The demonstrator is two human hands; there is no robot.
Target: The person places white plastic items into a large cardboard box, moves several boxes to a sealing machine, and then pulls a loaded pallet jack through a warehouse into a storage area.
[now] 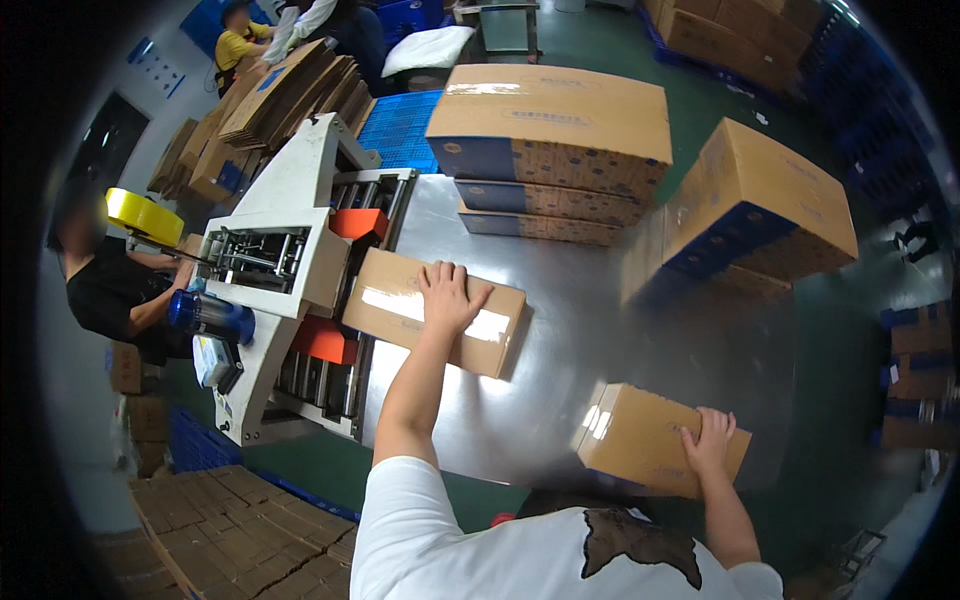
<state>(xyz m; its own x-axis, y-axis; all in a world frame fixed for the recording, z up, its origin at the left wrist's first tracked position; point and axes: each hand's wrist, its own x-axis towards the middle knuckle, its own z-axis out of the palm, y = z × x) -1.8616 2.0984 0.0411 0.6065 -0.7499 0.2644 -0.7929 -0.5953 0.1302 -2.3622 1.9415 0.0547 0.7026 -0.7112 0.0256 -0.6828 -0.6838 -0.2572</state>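
My left hand (452, 300) lies flat, fingers spread, on top of a taped cardboard box (390, 290). That box is on the metal table (440, 410), its left end against the rollers of a white carton-sealing machine (318, 265) with orange-red side guides. At the front right of the table is a second taped cardboard box (635, 430). My right hand (712, 440) grips its right end, the fingers over the far edge and the thumb apart on the face toward me.
Stacked cardboard boxes (560, 110) stand at the table's back, and more boxes (770, 190) at its right. Flattened cartons (285, 100) lean beyond the machine. A person in black (115, 290) works left of it; others are farther back. Brown cartons (230, 530) fill the lower left.
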